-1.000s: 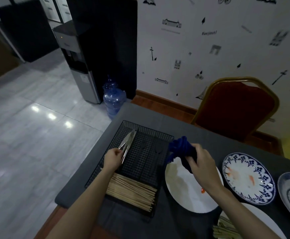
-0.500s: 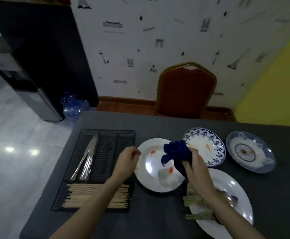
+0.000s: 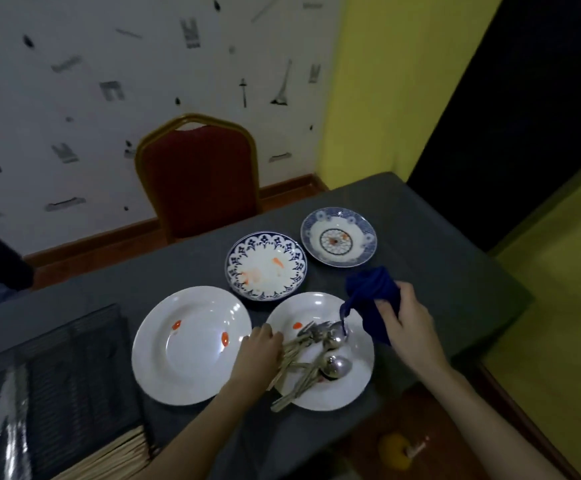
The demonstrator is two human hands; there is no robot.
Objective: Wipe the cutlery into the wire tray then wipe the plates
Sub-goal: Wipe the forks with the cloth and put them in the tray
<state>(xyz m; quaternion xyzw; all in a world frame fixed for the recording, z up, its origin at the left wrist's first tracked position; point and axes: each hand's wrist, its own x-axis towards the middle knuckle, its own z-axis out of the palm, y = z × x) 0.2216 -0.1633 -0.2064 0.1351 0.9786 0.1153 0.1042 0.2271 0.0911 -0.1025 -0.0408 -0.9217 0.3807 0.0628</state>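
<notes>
Cutlery (image 3: 316, 355) lies heaped on the near right plate (image 3: 358, 386), spoons and chopsticks together. A second ago the left hand (image 3: 259, 351) was at the tray (image 3: 74, 355) laying down cleaned pieces; now it has crossed to this heap, fingers curled onto the chopsticks, though whether they pinch one I cannot tell. The right hand (image 3: 408, 327) grips the bunched cloth (image 3: 372, 299) just beside the plate. Another piece looks due for wiping; the stained plates must wait.
</notes>
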